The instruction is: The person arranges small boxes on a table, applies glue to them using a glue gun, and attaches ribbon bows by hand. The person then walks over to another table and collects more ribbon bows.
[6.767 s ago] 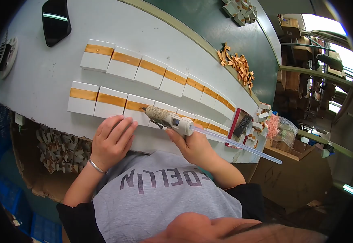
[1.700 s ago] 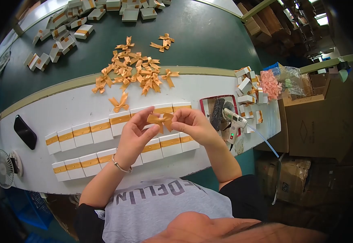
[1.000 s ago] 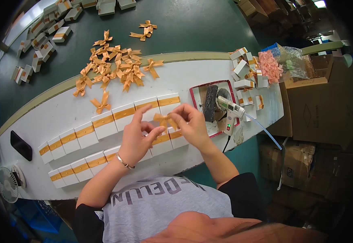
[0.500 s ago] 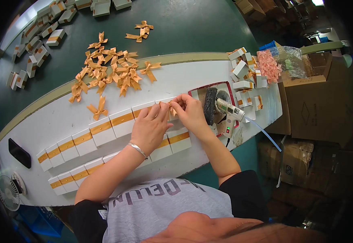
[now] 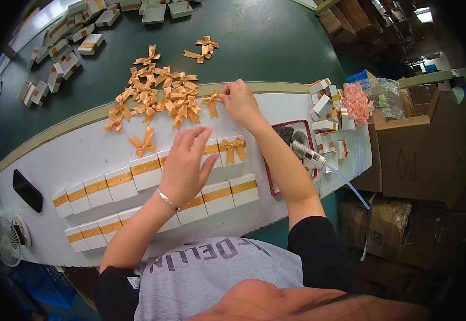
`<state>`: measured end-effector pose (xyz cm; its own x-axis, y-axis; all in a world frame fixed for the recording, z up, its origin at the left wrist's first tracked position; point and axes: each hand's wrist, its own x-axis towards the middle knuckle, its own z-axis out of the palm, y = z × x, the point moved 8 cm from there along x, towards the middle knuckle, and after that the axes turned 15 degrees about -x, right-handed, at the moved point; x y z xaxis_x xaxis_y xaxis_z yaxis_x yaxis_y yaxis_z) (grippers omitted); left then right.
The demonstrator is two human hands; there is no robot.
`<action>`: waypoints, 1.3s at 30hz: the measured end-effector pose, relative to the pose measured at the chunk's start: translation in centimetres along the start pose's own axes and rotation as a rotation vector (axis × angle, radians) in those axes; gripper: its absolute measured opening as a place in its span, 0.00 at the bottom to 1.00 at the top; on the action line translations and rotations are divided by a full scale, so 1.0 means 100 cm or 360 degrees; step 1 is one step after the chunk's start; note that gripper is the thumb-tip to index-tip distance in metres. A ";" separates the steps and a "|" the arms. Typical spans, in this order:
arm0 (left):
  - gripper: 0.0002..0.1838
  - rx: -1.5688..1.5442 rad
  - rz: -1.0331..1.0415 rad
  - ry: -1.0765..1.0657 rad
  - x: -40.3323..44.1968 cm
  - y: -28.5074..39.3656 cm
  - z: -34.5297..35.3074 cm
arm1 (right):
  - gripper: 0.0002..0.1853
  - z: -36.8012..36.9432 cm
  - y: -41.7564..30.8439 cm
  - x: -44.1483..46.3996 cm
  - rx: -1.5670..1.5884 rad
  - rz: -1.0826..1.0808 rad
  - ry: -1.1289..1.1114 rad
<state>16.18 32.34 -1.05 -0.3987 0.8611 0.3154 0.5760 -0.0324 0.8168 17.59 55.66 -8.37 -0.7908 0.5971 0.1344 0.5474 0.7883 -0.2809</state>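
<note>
A workshop; glue gun, bows, white boxes show it.

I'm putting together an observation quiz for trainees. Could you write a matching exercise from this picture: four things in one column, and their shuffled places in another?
Things
1. Black rectangular phone
2. White glue gun
3. Silver metal bracelet
4. Right hand

Places
A. Around the wrist of the left hand
B. Near the round white fan
C. Fingertips at a gold satin bow
D. Across the edge of the shallow red-rimmed tray

Right pairs: 1-B, 2-D, 3-A, 4-C
</note>
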 end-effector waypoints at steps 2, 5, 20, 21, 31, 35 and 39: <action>0.28 -0.0166 -0.0142 0.0198 -0.003 -0.015 -0.024 | 0.10 -0.007 0.000 -0.008 0.0134 0.0061 0.0010; 0.27 -0.0425 -0.0288 0.0197 -0.004 -0.027 -0.036 | 0.10 -0.008 -0.001 -0.014 0.0193 0.0129 -0.0021; 0.27 -0.0609 -0.0324 0.0246 -0.013 -0.021 -0.031 | 0.10 0.004 0.002 0.003 0.0199 0.0161 -0.0071; 0.27 -0.0593 -0.0341 0.0258 -0.013 -0.022 -0.035 | 0.10 0.008 0.002 0.005 0.0212 0.0148 -0.0095; 0.26 -0.0517 -0.0282 0.0275 -0.005 -0.029 -0.043 | 0.08 0.008 -0.011 -0.001 0.0013 -0.0102 0.0027; 0.27 -0.0495 -0.0282 0.0309 -0.007 -0.032 -0.049 | 0.07 0.004 -0.008 -0.007 0.0429 0.0101 -0.0183; 0.26 -0.0527 -0.0319 0.0282 -0.006 -0.029 -0.052 | 0.06 -0.042 -0.027 -0.055 0.1057 0.0180 -0.0257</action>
<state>11.03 29.22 -1.09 -0.6129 0.7672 0.1890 0.2259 -0.0591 0.9724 21.65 50.90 -4.39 -0.7979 0.6000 -0.0583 0.3857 0.4338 -0.8143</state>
